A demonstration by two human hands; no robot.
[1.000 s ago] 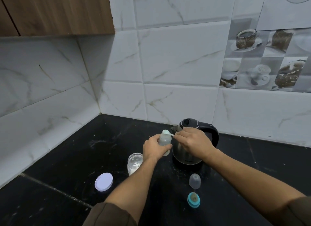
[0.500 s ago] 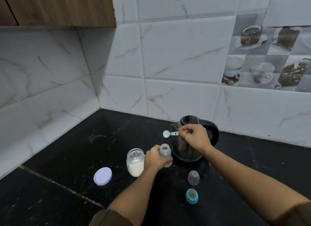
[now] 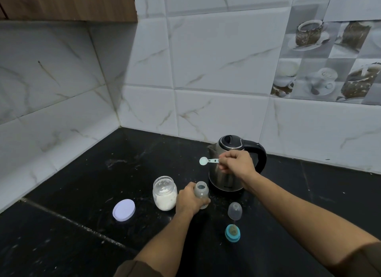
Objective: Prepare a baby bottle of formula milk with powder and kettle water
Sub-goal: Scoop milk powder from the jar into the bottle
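Observation:
My left hand (image 3: pixel 188 200) grips a small translucent baby bottle (image 3: pixel 201 193) that stands open-topped on the black counter. My right hand (image 3: pixel 236 164) pinches the handle of a pale blue measuring scoop (image 3: pixel 207 160), held level in the air above and behind the bottle, in front of the kettle. The steel kettle (image 3: pixel 228 179) with black lid and handle stands just behind the bottle. An open glass jar of white powder (image 3: pixel 165 194) sits to the left of my left hand.
The jar's white lid (image 3: pixel 124 210) lies flat on the counter (image 3: pixel 72 184) at the left. A clear bottle cap (image 3: pixel 234 210) and a teal teat ring (image 3: pixel 232 232) stand near the front right of the bottle. Tiled walls close the corner behind.
The bottle has come down from the air to the counter in my left hand. The scoop has left the bottle's mouth and now hangs above it in my right hand.

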